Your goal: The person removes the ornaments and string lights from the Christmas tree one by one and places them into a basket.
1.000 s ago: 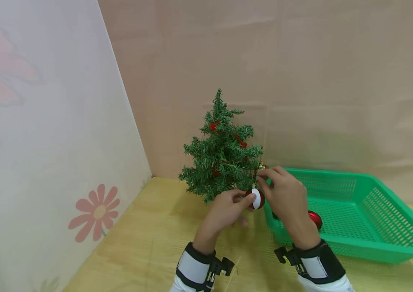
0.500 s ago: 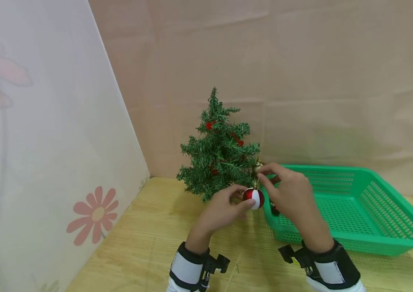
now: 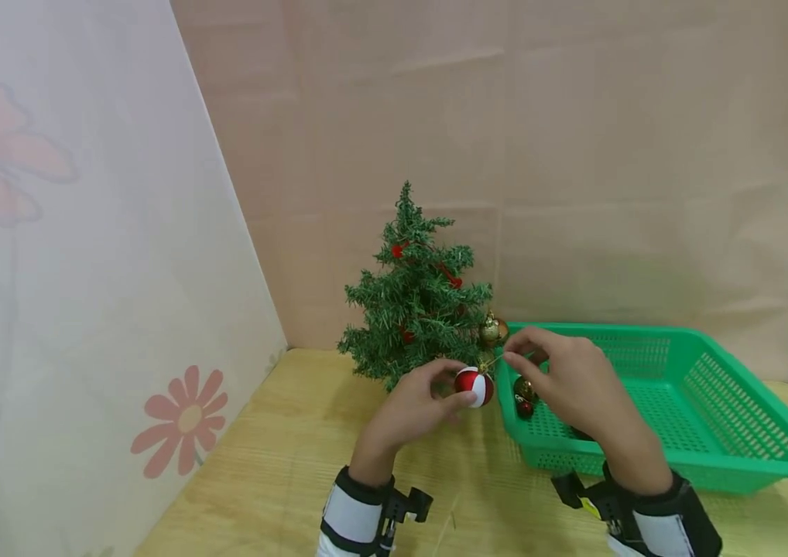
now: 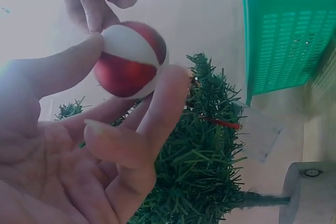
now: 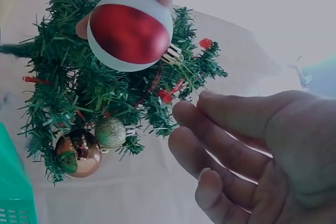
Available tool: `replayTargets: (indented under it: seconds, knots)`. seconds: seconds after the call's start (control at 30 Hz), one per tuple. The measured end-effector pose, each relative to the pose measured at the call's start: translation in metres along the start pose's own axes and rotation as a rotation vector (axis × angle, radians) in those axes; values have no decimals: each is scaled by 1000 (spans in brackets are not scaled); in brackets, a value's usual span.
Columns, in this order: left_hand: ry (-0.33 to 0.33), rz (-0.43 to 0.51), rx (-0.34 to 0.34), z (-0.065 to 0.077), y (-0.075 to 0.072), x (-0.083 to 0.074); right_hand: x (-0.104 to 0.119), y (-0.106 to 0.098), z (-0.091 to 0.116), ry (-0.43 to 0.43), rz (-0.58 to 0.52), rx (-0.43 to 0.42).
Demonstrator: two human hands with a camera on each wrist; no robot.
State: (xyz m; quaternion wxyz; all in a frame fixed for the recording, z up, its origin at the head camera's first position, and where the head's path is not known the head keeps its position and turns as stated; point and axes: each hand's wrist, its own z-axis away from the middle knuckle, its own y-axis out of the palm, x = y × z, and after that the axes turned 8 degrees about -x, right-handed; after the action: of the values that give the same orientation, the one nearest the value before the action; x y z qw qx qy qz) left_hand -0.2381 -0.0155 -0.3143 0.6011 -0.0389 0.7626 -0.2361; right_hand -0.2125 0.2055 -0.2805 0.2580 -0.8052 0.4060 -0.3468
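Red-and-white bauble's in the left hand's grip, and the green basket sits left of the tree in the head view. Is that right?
Not quite: the head view shows the green basket right of the tree. The left hand does have the red-and-white bauble in its grip.

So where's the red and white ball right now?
In the head view, the red and white ball is held in the person's left hand, by the lower right side of the green tree and just left of the green basket.
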Motion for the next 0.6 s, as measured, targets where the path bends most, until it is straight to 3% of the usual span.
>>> replayTargets:
  seconds: [0.27,0.6]
  knots:
    - [40,-49,-97,1,-1,-4,3,-10,1,7,-12,95]
    - [93,-82,-84,0,2,-2,11,-3,2,-22,-50,90]
